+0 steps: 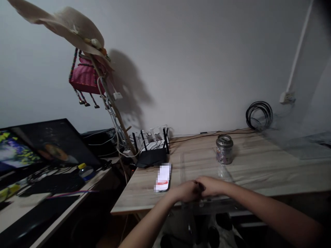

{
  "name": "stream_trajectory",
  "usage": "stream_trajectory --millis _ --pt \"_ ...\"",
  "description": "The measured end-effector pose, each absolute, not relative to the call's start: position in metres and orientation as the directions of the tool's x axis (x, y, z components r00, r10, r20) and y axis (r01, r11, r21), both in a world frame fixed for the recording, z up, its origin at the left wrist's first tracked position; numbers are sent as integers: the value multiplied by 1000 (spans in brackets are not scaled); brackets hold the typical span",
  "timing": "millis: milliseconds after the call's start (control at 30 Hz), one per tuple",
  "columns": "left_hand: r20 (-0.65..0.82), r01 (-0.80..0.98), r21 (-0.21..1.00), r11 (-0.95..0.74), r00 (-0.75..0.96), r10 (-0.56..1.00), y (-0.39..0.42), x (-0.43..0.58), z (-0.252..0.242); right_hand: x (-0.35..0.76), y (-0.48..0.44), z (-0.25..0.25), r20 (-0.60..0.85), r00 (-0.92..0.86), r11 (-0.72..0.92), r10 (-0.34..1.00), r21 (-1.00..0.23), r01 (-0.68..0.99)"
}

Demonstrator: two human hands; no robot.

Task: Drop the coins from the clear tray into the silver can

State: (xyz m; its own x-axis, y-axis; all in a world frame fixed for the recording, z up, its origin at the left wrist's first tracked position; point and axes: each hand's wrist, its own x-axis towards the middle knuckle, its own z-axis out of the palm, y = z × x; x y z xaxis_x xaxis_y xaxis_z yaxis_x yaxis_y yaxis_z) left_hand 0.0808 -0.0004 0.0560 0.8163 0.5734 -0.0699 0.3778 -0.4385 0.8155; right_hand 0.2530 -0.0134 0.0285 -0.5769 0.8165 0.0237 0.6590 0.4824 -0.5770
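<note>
My left hand [188, 191] and my right hand [212, 186] meet above the front edge of the wooden table, their fingers curled in and nearly touching. Both appear closed on a see-through plastic piece [182, 168], whose faint outline spreads over the tabletop and hangs below the edge. Whether it is a bag or a sheet I cannot tell. Beyond my right hand a round metal tin [224, 150] with a patterned side and a slot in its lid stands upright. Left of my left hand lies a phone [163, 176] with its screen lit.
A black router [152, 157] with antennas sits at the table's back left, beside a pole carrying cables and a straw hat [77, 27]. Coiled black cable [259, 115] leans against the wall. On the left desk are a monitor [59, 144] and a yellow-capped bottle [86, 172].
</note>
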Motion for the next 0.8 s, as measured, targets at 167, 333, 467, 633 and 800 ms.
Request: stream_trajectory --millis 167,333,467,633,800 --pt "-228 554 458 -696 829 510 -10 81 60 246 -18 44 -244 -591 388 769 -557 734" --pt "-388 619 319 -717 776 497 -6 80 68 244 -23 45 -341 -547 375 764 -455 808" --pt "-428 632 260 -730 753 500 -4 78 78 252 -22 49 -392 -537 371 747 -424 826" --pt "-447 607 215 -765 758 475 -3 76 79 268 -20 57 -452 -517 373 726 -374 849" --pt "-482 577 214 -788 765 428 8 80 74 285 -26 61 -480 -469 347 741 -323 880"
